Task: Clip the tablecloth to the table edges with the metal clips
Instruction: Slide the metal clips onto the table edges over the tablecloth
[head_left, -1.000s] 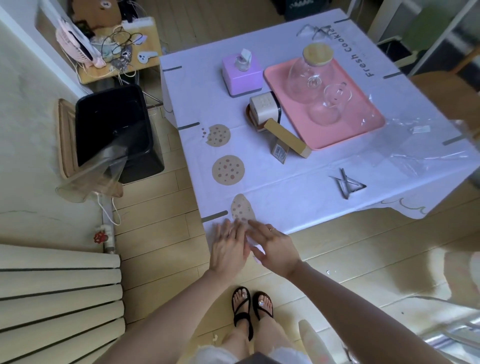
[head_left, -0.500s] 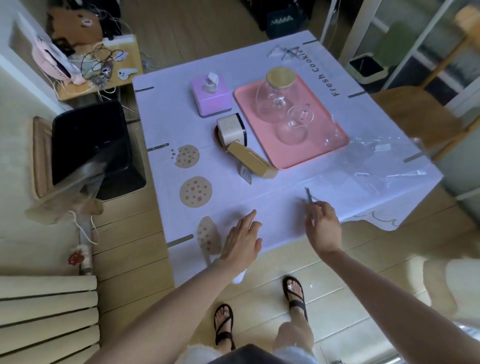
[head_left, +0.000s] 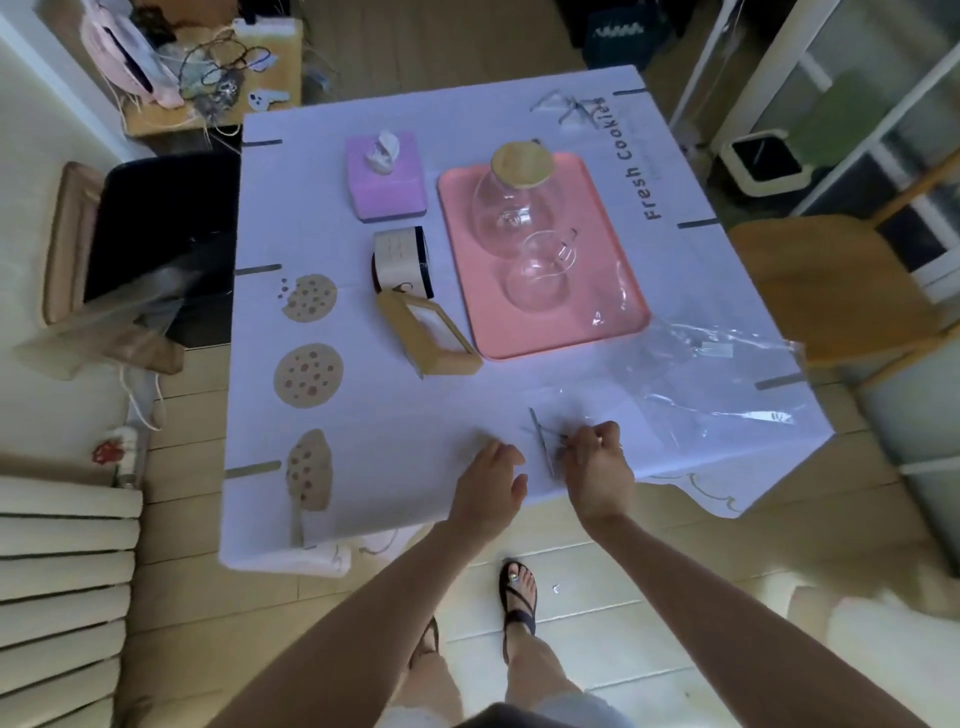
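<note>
A white tablecloth (head_left: 426, 415) printed with cookies covers the table. Metal clips sit on its left edge (head_left: 253, 471) and right edge (head_left: 779, 381), more at the far corners. My right hand (head_left: 597, 467) pinches a loose metal clip (head_left: 541, 439) just above the cloth near the front edge. Beside it, my left hand (head_left: 491, 478) rests on the cloth with relaxed fingers and holds nothing. More loose clips (head_left: 563, 106) lie at the far right corner.
On the table stand a pink tray (head_left: 613, 332) with a glass jug and a glass cup, a purple tissue box (head_left: 387, 179), a small white box and a tan box. Clear plastic wrap (head_left: 727, 374) lies front right. A wooden chair stands right, a black bin left.
My right hand moved from the front left corner to the loose clip and picked it up. My left hand followed rightward along the front edge. The head view shifted closer over the table.
</note>
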